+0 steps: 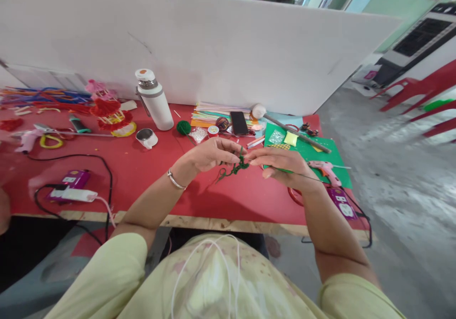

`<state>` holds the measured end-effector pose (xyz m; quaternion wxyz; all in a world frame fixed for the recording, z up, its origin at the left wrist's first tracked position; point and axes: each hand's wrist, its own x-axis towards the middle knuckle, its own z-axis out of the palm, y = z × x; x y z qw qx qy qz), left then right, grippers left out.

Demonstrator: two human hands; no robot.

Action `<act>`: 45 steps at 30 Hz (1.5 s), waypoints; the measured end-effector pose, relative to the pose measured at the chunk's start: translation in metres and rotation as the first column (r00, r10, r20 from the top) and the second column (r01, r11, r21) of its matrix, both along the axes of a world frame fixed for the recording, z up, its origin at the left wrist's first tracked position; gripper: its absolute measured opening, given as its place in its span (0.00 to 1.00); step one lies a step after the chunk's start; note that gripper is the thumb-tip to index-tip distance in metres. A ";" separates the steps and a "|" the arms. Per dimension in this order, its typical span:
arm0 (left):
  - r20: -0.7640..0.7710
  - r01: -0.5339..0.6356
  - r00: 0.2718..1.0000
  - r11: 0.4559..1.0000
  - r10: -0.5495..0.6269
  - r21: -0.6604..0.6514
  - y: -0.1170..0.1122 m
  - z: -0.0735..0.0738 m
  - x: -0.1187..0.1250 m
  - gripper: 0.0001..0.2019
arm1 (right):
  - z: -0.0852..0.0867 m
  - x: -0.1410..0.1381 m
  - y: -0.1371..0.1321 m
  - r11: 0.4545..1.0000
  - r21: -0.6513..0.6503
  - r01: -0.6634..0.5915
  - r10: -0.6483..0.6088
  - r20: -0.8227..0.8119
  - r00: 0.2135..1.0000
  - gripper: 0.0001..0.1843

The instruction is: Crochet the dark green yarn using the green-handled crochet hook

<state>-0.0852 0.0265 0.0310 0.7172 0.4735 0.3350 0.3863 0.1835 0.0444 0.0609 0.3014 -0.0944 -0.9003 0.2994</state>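
Note:
Above the red table, my left hand [215, 155] pinches a small piece of dark green crochet [241, 165] between thumb and fingers. My right hand [285, 163] is closed around a thin crochet hook [287, 171] with a green part, its tip meeting the crochet piece. Both hands' fingertips are close together around the work. A ball of green yarn [183, 127] lies on the table beyond my left hand. Below the left fingers is a small dark looped thing [221, 173], too blurred to name.
A white thermos [156, 103] and its cup [146, 138] stand left of the yarn. A phone [239, 123] lies beyond my hands. At right are a pink glue gun [326, 171] and a green sheet [340, 164]. A white board [213, 48] rises behind; cables trail at left.

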 end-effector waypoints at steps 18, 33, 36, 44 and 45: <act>-0.066 -0.034 0.997 0.999 0.036 0.031 -0.005 0.001 0.000 0.11 | 0.008 0.000 -0.003 1.000 -0.001 -0.019 0.019 0.011 1.000 0.16; 0.038 -0.285 0.956 0.896 0.290 0.341 -0.005 -0.011 0.016 0.12 | -0.060 -0.046 -0.024 0.753 -0.616 0.233 -0.481 -0.272 0.834 0.18; -0.060 -0.404 0.861 0.751 0.505 0.523 -0.007 -0.010 0.017 0.05 | -0.048 -0.058 -0.035 0.684 -0.645 0.340 -0.579 -0.196 0.792 0.18; -0.062 -0.410 0.844 0.716 0.533 0.565 -0.016 -0.006 0.017 0.06 | -0.048 -0.069 -0.025 0.578 -0.786 0.219 -0.531 -0.159 0.832 0.24; -0.060 -0.415 0.846 0.726 0.530 0.548 -0.016 -0.008 0.017 0.06 | -0.051 -0.069 -0.024 0.584 -0.786 0.206 -0.502 -0.149 0.852 0.25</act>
